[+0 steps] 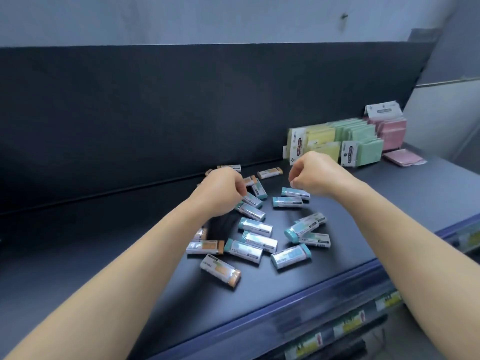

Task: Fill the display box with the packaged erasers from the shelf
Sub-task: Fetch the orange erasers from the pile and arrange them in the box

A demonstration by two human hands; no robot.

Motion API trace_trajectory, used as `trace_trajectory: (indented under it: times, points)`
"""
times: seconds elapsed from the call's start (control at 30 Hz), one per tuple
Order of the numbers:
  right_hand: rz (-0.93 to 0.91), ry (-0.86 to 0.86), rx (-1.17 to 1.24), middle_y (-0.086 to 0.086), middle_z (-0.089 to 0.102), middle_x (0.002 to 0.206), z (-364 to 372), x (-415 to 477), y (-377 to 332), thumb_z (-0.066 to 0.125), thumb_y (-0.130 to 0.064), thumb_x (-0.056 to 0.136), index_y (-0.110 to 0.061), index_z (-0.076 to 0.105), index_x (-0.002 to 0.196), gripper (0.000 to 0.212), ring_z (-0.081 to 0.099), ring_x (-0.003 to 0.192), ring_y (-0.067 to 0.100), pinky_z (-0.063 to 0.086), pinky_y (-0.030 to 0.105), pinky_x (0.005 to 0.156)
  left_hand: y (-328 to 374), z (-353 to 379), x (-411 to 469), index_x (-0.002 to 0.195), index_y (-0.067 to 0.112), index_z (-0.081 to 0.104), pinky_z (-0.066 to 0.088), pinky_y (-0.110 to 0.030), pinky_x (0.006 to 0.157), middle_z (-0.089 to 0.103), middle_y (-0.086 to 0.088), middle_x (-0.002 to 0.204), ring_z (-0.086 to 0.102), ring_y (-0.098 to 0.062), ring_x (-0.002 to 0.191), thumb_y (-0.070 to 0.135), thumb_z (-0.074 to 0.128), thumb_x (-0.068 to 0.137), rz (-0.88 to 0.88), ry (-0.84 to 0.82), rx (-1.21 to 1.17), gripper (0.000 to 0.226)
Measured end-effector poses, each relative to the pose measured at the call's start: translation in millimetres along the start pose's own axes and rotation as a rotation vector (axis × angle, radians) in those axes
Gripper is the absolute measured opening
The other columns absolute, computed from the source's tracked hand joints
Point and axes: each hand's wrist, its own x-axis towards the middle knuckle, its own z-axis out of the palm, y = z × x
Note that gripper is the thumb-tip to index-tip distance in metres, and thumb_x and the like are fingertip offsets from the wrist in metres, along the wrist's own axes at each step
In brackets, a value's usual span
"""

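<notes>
Dark shelf deck (pixel 78 255) with a blue front edge (pixel 285 302) (price strips (pixel 350 323) on lower tiers, 5 o'clock). Matte black back panel (pixel 155 113) spans 9 to 1 o'clock, with a pale grey wall (pixel 207 16) above at 12. Pastel sticky-note packs (pixel 363 141) stand at 2 o'clock. Lighting cool, diffuse.

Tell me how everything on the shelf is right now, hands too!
packaged erasers: wrapped, lying scattered on the shelf.
left hand: fingers curled down among erasers, grip unclear.
right hand: fingers curled, nothing seen in it.
sticky notes: packaged, standing in rows at the back.
</notes>
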Motion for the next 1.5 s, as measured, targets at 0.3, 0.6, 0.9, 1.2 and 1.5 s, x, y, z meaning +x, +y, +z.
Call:
trace_trajectory:
  times: [0.3,0.6,0.9,1.2,1.5]
  points:
    - [-0.048,-0.007,-0.005,0.003,0.064,0.095,9,20,-9,0.061,-0.009,0.087,-0.012,0.071,0.090,0.011,0.059,0.090,0.021,0.045,0.027,0.073,-8,2,30,0.112,0.012,0.065,0.043,-0.025,0.078,0.064,-0.005,0.114,0.059,-0.021,0.101,0.008,0.055,0.090,0.007,0.053,-0.028,0.024]
    - [-0.115,-0.048,-0.053,0.007,0.065,0.110,10,53,6,0.060,-0.013,0.088,-0.012,0.068,0.108,0.021,0.056,0.092,0.022,0.044,0.027,0.075,-2,14,51,0.105,0.013,0.067,0.047,-0.030,0.069,0.065,-0.004,0.094,0.058,-0.020,0.082,0.020,0.057,0.092,-0.048,-0.004,0.039,0.018]
    - [-0.335,-0.268,-0.170,0.007,0.062,0.125,18,98,5,0.065,-0.012,0.085,-0.017,0.059,0.127,0.043,0.058,0.108,0.023,0.042,0.022,0.081,11,7,51,0.096,0.010,0.066,0.042,-0.023,0.066,0.060,0.000,0.082,0.054,-0.015,0.075,0.011,0.069,0.081,-0.160,0.139,-0.131,0.015]
    - [-0.520,-0.316,-0.160,-0.001,0.053,0.071,12,114,-11,0.066,-0.005,0.078,-0.014,0.056,0.084,0.014,0.051,0.069,0.019,0.036,0.021,0.049,13,1,23,0.091,0.007,0.061,0.041,-0.013,0.049,0.059,-0.001,0.073,0.052,-0.011,0.059,0.008,0.068,0.081,-0.323,0.326,-0.398,0.012]
    - [-0.794,-0.277,0.082,-0.009,0.052,0.083,21,84,-82,0.058,-0.006,0.083,-0.023,0.061,0.112,0.034,0.053,0.079,0.014,0.041,0.024,0.062,-15,-24,-39,0.088,0.009,0.058,0.047,-0.012,0.052,0.058,-0.004,0.077,0.053,-0.010,0.065,0.000,0.064,0.083,-0.434,0.571,-0.650,0.011]
